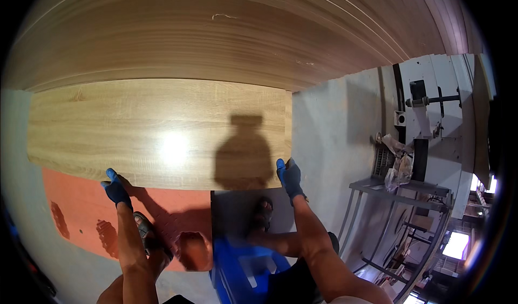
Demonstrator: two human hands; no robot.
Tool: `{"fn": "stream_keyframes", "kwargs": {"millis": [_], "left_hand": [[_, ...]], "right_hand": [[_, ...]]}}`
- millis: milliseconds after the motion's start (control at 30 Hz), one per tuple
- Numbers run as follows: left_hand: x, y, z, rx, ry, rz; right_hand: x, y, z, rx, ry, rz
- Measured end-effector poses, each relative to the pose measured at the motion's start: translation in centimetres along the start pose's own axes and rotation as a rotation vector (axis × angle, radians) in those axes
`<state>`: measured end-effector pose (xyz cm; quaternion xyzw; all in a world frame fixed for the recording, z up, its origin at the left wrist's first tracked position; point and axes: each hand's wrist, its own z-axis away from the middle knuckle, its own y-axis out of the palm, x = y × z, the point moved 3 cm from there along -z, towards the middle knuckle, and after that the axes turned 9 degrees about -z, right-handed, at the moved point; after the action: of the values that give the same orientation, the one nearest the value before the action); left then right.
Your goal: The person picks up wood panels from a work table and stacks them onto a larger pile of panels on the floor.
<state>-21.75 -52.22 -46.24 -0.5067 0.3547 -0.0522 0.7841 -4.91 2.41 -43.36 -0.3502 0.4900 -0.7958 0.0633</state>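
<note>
A long light wood-grain board [124, 126] lies across in front of me, its near edge toward my body. My left hand [115, 189], in a blue glove, grips that near edge left of the middle. The thumb rests on top and the other fingers are hidden beneath. At the near right corner, my right hand [290, 178], also gloved in blue, is closed on the board with its thumb over the top face. A dark shadow falls on the right part of the board.
Wood-grain panels [162, 39] rise along the far side, touching or nearly touching the board. An orange sheet [75, 207] lies on the floor under my left arm. A blue plastic stool [237, 274] stands near my legs. At right are a grey metal frame [399, 196], a crumpled plastic bag [398, 171] and white machinery [442, 126].
</note>
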Motion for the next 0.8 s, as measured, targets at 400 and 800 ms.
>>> {"fn": "stream_keyframes", "kwargs": {"millis": [400, 800], "left_hand": [[-0.4, 1.0, 0.8, 0.019, 0.079, 0.137], [-0.4, 0.2, 1.1, 0.041, 0.015, 0.009]], "right_hand": [[-1.8, 1.6, -0.9, 0.049, -0.142, -0.272], [1.1, 0.5, -0.5, 0.154, -0.081, -0.397]]}}
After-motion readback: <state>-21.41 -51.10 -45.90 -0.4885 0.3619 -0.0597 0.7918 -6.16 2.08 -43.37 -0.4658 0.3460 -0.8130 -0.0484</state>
